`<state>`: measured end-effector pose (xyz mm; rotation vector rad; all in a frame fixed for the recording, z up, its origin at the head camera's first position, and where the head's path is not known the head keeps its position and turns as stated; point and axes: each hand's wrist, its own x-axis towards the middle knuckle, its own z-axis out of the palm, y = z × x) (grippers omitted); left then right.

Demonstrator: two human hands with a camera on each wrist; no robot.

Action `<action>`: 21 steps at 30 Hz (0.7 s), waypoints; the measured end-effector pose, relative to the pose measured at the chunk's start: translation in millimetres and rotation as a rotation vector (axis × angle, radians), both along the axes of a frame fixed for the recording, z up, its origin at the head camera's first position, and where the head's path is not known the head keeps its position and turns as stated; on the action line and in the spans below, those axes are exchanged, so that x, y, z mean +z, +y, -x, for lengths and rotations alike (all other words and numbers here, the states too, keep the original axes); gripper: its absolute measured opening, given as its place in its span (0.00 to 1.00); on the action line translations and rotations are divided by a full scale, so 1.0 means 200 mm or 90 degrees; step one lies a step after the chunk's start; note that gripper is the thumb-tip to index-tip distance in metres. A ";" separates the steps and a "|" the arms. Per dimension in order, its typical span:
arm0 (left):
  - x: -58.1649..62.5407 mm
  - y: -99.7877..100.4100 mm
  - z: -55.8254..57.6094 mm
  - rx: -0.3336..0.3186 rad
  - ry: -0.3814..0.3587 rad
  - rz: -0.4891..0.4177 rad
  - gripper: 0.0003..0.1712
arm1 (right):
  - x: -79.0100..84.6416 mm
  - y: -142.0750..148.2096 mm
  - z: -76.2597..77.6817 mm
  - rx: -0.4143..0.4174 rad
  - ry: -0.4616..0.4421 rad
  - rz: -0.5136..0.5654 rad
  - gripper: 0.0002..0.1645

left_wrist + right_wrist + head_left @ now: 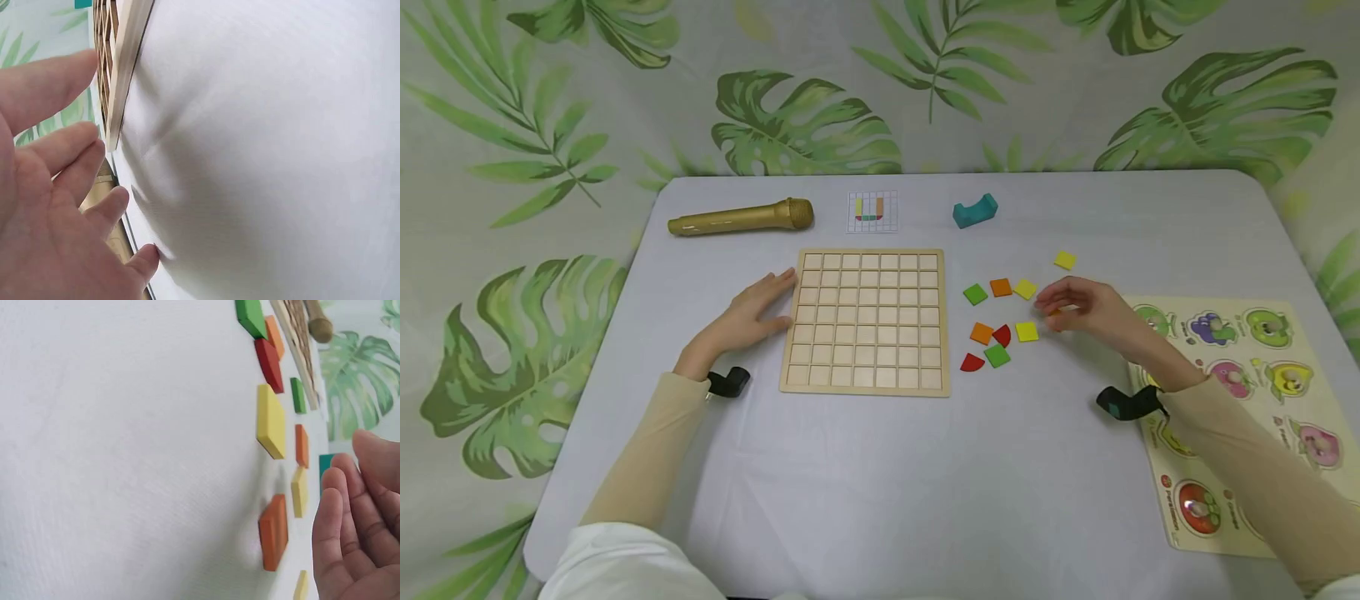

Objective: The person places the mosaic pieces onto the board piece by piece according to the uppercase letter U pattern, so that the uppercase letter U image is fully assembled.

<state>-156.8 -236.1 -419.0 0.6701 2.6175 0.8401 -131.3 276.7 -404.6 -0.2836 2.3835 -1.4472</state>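
Hovering by an orange tile (274,534) on the surface (850,475), the right hand (1093,315) has its fingers loosely bent, apart from the piece! Over on the other side, the left hand (741,317) lies spread at the wooden grid board's (865,392) left edge, and more coloured tiles (981,333) sit between board and right hand

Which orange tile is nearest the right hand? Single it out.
The orange tile by the right hand, partly hidden in the head view; the other two orange tiles lie farther off, nearer the wooden grid.
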 end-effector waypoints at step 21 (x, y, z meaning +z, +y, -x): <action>-0.02 -0.01 0.00 -0.025 -0.024 0.035 0.41 | -0.06 -0.12 -0.03 0.051 0.125 -0.211 0.16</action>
